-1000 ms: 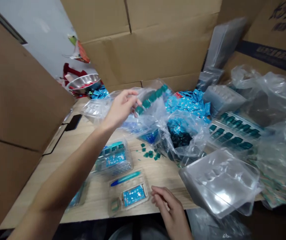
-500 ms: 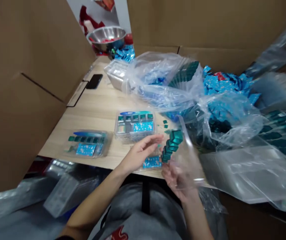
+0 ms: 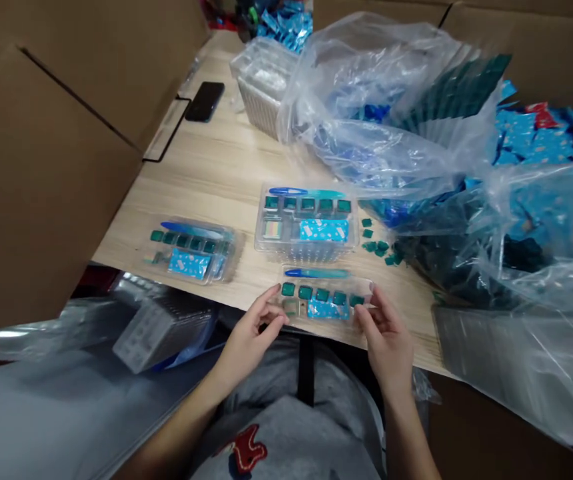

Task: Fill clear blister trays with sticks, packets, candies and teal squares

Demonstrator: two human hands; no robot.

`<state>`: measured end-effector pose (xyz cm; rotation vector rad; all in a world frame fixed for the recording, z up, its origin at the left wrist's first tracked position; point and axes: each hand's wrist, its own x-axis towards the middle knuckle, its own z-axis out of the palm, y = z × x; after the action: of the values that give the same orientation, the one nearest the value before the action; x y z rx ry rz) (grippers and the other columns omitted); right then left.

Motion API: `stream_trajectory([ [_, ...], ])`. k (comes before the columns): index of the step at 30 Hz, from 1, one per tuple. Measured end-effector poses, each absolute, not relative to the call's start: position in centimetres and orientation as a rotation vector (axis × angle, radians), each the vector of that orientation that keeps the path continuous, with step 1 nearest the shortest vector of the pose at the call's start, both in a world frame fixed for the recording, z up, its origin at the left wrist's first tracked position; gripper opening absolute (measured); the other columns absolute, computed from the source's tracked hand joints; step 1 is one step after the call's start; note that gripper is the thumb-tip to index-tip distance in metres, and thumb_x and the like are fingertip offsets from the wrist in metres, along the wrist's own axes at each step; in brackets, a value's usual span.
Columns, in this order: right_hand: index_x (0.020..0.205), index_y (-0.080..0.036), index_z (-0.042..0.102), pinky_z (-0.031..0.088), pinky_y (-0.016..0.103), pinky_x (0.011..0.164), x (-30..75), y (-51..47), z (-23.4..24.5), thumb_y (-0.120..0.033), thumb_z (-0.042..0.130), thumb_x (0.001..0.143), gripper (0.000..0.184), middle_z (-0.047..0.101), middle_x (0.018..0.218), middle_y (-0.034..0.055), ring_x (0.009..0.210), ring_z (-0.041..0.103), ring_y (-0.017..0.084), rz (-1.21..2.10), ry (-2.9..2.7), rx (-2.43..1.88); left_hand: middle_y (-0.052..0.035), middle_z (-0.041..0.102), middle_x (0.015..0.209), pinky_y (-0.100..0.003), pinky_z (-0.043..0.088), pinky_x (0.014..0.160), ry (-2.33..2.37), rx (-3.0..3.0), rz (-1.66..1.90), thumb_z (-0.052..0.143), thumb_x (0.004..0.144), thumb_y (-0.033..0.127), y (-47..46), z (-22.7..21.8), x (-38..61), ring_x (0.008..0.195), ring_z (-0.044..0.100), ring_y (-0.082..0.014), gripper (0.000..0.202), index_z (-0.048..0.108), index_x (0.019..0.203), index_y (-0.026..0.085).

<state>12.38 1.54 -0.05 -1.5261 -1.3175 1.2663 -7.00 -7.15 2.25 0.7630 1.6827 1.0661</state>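
The left hand (image 3: 249, 340) and right hand (image 3: 386, 340) pinched the ends of a filled tray (image 3: 323, 300) at lower center, near two filled trays, a center tray (image 3: 306, 247) and a left tray (image 3: 191, 265), while loose green tiles (image 3: 379, 247) lay unpacked at center right.

This looked like a makeshift packing station, perhaps in a small workshop or stockroom, though little showed beyond the walls around it. A light wood-laminate table (image 3: 206, 167) stood hemmed in by large cardboard panels (image 3: 51, 173). Loose plastic bags (image 3: 366, 113) of teal pieces and heaps of blue foil sachets (image 3: 541, 137) crowded one side, near a stack of empty clear trays (image 3: 263, 83). Filled blister trays (image 3: 306, 247) sat along the tabletop, and a smartphone (image 3: 205, 101) lay among this work.
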Motion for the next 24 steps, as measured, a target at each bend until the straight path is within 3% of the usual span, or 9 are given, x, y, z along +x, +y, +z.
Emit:
stream_trajectory([
  [6,0.122,-0.017,0.06,0.05,0.035,0.07,11.1,3.2,-0.3,-0.039,0.059,0.08,0.048,0.064,0.092,0.007,0.071,0.057,0.017,1.015,-1.607,-1.578,-0.0038,0.061,0.088,-0.034,0.049,0.083,1.976,1.085,0.826,0.049,0.088,0.034,-6.6,1.1,-7.4,0.079,0.059,-0.0176,0.043,0.052,0.128,0.017],
  [11,0.114,-0.012,0.066,0.045,0.046,0.087,10.8,3.8,-0.5,-0.042,0.05,0.083,0.045,0.06,0.1,0.0146,0.091,0.057,0.026,0.891,-1.774,-1.632,-0.0121,0.056,0.11,-0.042,0.049,0.09,2.036,1.238,0.649,0.046,0.09,0.034,-6.2,1.3,-7.5,0.099,0.06,-0.0249,0.044,0.049,0.13,0.016],
  [14,0.103,-0.013,0.069,0.044,0.047,0.091,11.0,4.2,-0.9,-0.046,0.047,0.084,0.044,0.06,0.1,0.0161,0.097,0.056,0.029,0.903,-1.814,-1.646,-0.0148,0.056,0.114,-0.044,0.046,0.097,2.037,1.3,0.639,0.043,0.092,0.031,-5.9,1.1,-7.2,0.109,0.057,-0.0275,0.04,0.052,0.127,0.014],
  [21,0.092,-0.017,0.066,0.054,0.034,0.064,13.3,3.0,1.4,-0.048,0.056,0.081,0.034,0.071,0.079,0.0072,0.069,0.066,0.021,1.145,-1.767,-1.576,-0.0099,0.062,0.117,-0.035,0.049,0.095,1.942,1.292,0.99,0.041,0.094,0.024,-8.4,1.5,-6.3,0.11,0.06,-0.0199,0.032,0.051,0.125,0.021],
  [24,0.092,-0.02,0.068,0.055,0.031,0.061,13.6,2.1,4.2,-0.044,0.064,0.078,0.028,0.073,0.08,0.0047,0.067,0.067,0.019,1.183,-1.647,-1.519,-0.0065,0.062,0.12,-0.027,0.05,0.093,1.962,1.339,1.081,0.047,0.093,0.02,-9.5,3.5,-6.7,0.111,0.06,-0.0164,0.033,0.052,0.126,0.025],
])
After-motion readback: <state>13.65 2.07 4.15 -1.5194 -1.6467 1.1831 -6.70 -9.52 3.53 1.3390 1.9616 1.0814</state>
